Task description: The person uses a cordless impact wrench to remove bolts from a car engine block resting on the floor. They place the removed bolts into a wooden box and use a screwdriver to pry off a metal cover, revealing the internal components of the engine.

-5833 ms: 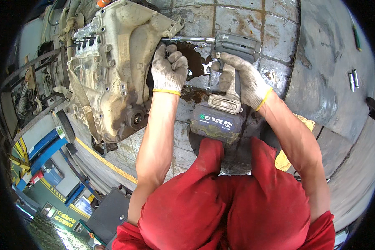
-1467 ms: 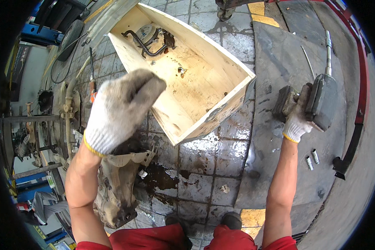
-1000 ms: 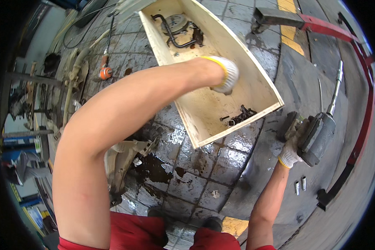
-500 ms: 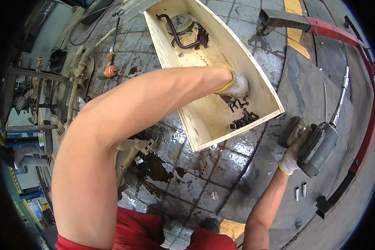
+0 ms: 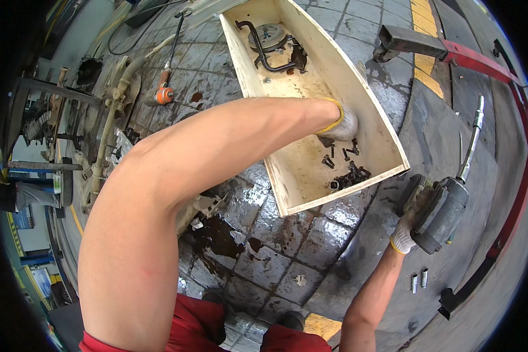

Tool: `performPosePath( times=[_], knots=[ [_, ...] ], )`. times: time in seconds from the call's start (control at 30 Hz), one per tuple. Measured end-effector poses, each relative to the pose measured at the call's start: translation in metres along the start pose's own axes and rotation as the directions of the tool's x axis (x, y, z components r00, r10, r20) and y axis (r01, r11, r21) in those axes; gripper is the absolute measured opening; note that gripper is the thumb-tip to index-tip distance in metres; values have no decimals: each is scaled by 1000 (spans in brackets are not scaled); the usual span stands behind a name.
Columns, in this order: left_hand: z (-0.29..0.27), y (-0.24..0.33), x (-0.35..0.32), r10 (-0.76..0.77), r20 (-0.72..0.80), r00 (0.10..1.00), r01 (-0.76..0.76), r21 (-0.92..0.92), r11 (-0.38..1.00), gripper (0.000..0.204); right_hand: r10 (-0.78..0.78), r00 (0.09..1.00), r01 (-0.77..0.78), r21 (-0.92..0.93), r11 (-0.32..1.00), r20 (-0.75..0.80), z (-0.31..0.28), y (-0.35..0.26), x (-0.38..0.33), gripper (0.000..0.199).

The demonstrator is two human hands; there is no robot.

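Workshop with wet tiled floor (image 5: 267, 264), dark mat (image 5: 358, 278) at right. Left hand (image 5: 344, 124) deep inside wooden box (image 5: 302, 176) by its right wall; fingers mostly hidden, cannot tell whether pinching anything. Right hand (image 5: 412, 224) wrapped round handle of power wrench (image 5: 444, 212). Bolts (image 5: 352, 176) heaped near box's near right corner. Step seems handling bolts; next move likely calls for lifting clear of box edge. Forearm (image 5: 234, 132) blocks box's middle. Bent pipe (image 5: 266, 62), round disc (image 5: 270, 36) toward far end.

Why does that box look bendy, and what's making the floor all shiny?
In the head view, the fisheye lens bows the right side of the long, pale wooden box; also in the head view, light makes white glare on the wet-looking, square grey floor tiles.
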State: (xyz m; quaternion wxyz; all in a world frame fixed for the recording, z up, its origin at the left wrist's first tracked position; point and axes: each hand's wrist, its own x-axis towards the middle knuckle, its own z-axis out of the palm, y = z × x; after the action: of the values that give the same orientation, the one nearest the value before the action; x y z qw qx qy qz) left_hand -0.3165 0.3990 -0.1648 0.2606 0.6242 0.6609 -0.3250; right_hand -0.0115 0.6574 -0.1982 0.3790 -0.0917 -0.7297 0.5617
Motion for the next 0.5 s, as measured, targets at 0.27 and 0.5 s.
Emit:
performPosePath(
  times=[0.27, 0.5],
  knots=[
    [-46, 4, -26, 52, 40, 998, -53, 25, 998, 24, -5, 999, 4, -30, 1000, -37, 4, -14, 12, 54],
    [-63, 28, -78, -476, 122, 871, 451, -582, 676, 26, -189, 960, 167, -119, 979, -208, 32, -59, 36, 32]
  ],
)
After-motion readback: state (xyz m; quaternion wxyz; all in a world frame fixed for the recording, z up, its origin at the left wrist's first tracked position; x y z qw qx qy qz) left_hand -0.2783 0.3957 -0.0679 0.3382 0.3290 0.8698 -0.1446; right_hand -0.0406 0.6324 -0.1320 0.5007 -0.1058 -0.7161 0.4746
